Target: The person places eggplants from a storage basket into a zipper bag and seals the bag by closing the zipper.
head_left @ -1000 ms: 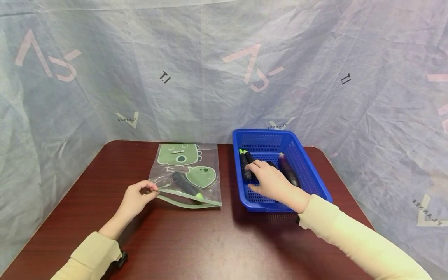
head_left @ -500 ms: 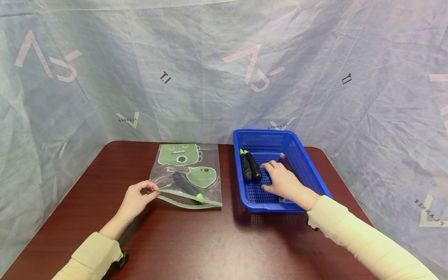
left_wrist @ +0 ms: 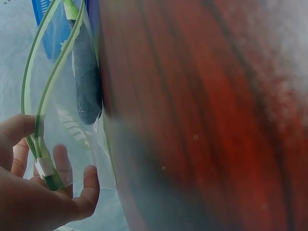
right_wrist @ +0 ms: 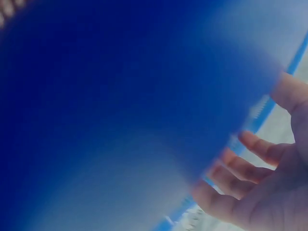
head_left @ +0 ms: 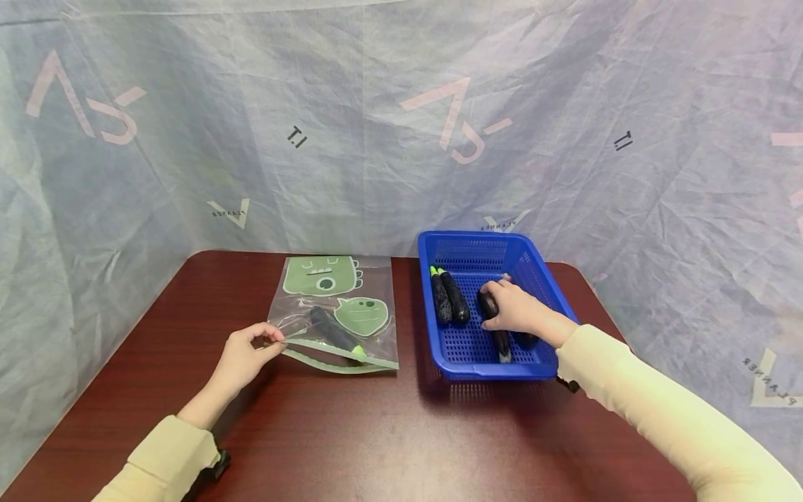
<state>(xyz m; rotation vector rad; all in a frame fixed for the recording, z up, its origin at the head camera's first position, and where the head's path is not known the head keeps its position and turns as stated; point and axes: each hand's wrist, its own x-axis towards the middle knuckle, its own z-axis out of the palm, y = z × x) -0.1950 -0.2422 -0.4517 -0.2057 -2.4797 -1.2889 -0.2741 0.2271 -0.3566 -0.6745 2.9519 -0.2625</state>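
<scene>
My left hand [head_left: 251, 354] pinches the left corner of a clear zip bag [head_left: 376, 352] with green cartoon prints. In the left wrist view its mouth gapes between two green strips, near a white slider [left_wrist: 44, 167]. Inside lies a dark, long vegetable [head_left: 332, 331] with a bright green end. My right hand [head_left: 517, 309] is down in the blue basket [head_left: 441, 355], thumb and fingers around a dark eggplant [head_left: 502, 341]. Another dark eggplant [head_left: 525, 340] lies partly hidden under that hand. The basket wall [right_wrist: 110, 96] blocks the held eggplant in the right wrist view.
Two dark, long vegetables [head_left: 450, 300] with green ends lie side by side along the basket's left side. The bag and basket stand on a dark red wooden table [head_left: 351, 432]. A grey printed sheet [head_left: 351, 153] hangs behind and around the table.
My right hand has moved right in the basket, away from the two green-ended vegetables, and has taken hold of an eggplant. The left hand and the bag have stayed put.
</scene>
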